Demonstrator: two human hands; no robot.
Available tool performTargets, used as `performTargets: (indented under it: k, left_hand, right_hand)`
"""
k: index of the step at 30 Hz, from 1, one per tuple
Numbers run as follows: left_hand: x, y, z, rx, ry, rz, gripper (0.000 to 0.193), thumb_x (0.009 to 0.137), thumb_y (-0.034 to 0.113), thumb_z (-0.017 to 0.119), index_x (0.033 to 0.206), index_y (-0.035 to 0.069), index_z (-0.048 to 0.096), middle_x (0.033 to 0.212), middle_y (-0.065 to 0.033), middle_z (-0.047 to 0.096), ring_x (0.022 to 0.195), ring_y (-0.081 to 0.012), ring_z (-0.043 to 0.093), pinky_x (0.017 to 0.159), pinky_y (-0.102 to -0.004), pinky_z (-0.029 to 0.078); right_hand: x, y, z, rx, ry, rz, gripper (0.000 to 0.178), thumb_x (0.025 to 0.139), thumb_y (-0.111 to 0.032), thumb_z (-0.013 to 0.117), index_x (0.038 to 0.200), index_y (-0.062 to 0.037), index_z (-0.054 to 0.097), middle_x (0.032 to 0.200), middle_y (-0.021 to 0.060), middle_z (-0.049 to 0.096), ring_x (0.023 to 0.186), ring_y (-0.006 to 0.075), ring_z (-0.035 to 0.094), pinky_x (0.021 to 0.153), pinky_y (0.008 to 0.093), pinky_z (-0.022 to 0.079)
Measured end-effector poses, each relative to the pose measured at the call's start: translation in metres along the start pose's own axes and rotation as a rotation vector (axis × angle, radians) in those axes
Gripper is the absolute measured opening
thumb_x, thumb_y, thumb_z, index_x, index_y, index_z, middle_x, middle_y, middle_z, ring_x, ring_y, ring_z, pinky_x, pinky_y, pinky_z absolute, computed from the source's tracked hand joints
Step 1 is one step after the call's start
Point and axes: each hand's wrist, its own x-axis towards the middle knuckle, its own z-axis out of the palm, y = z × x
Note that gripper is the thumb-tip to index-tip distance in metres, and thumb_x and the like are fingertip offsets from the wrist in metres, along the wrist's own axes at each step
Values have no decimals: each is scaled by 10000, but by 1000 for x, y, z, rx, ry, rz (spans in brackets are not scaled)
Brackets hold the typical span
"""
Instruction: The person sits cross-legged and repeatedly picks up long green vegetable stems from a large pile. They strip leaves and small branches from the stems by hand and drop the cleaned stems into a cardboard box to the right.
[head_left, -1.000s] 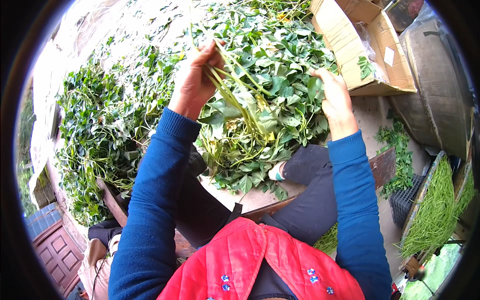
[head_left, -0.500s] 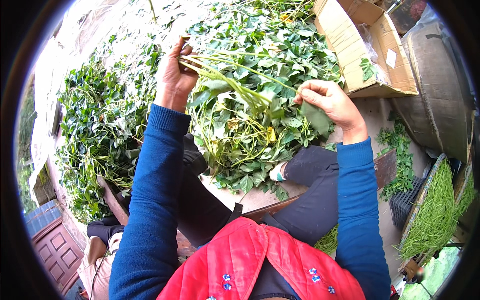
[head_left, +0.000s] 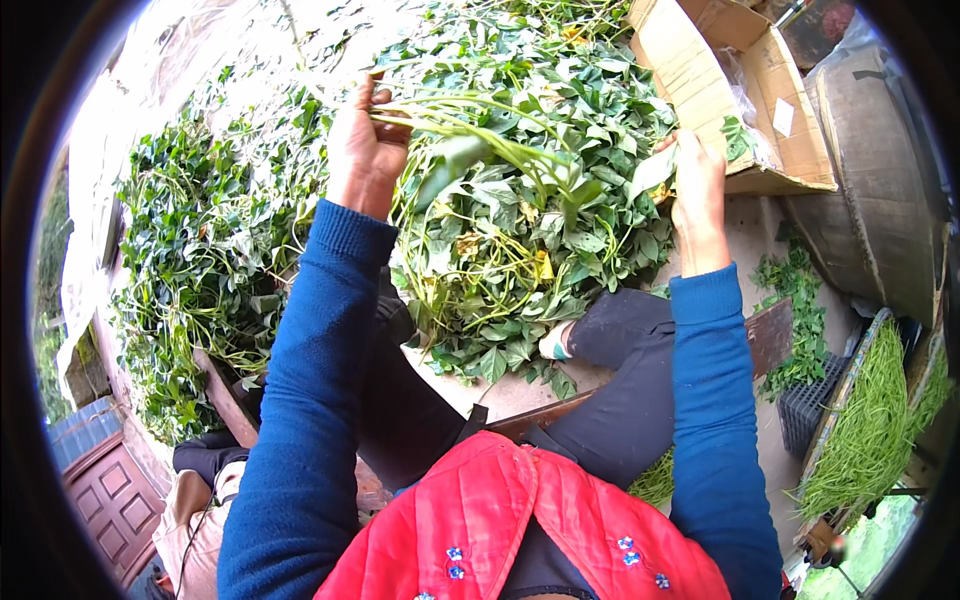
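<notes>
My left hand (head_left: 366,145) is raised at the upper middle, its fingers closed round the ends of a small bunch of long green leaf stems (head_left: 478,128). The stems stretch out to the right, with a few blurred leaves toward their far ends. At the right, my right hand (head_left: 701,185) pinches a pale green leaf (head_left: 655,173), apart from the bunch. Beneath both hands lies a broad heap of leafy green vines (head_left: 500,345), with some yellow leaves mixed in.
An open cardboard box (head_left: 765,183) stands at the upper right, beside a large grey-brown sack (head_left: 870,180). Lower down are a dark plastic crate (head_left: 805,410) and a tray of thin green stems (head_left: 860,440). Another person's pale clothing (head_left: 205,540) shows at the lower left.
My right hand has moved up and right, away from the stems, with the leaf in its fingers. My left hand has shifted slightly right with the bunch.
</notes>
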Motion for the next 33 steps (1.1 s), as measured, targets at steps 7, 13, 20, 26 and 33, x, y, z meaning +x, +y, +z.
performTargets:
  k: [7,13,20,26,33]
  left_hand:
    - [-2,-7,-12,-1,-20,39,233,903,276,532,1020,74,540,664,30,499,518,-51,440,459,-176,395]
    - [-6,-13,-1,128,-7,19,231,846,243,629,968,62,554,735,-11,526,602,-94,536,514,-206,483]
    - [-22,1,4,543,-243,10,260,857,236,615,999,23,565,781,-40,585,610,-84,560,558,-205,498]
    - [-5,21,-16,346,-194,52,280,888,280,565,1013,32,601,731,2,559,605,-64,525,566,-203,494]
    - [9,42,-35,213,-107,42,311,875,305,578,1005,25,605,707,-2,560,602,-95,531,573,-215,507]
  right_hand:
    - [-57,-2,55,-861,-231,-1052,284,721,-276,710,870,-66,591,883,72,549,870,237,520,776,359,399]
    - [-48,7,64,-712,-136,-941,107,736,-126,676,797,-61,616,763,69,597,697,237,579,647,331,453]
    - [-36,-13,49,223,-302,-79,199,896,-216,554,861,-23,587,765,37,592,739,135,569,757,277,459]
    - [-35,-32,36,-251,-526,-119,183,861,-186,612,920,-13,622,708,-19,564,624,49,478,592,198,401]
    - [-27,-21,18,-785,-573,-365,121,835,-42,581,931,2,640,849,39,644,769,94,575,687,236,456]
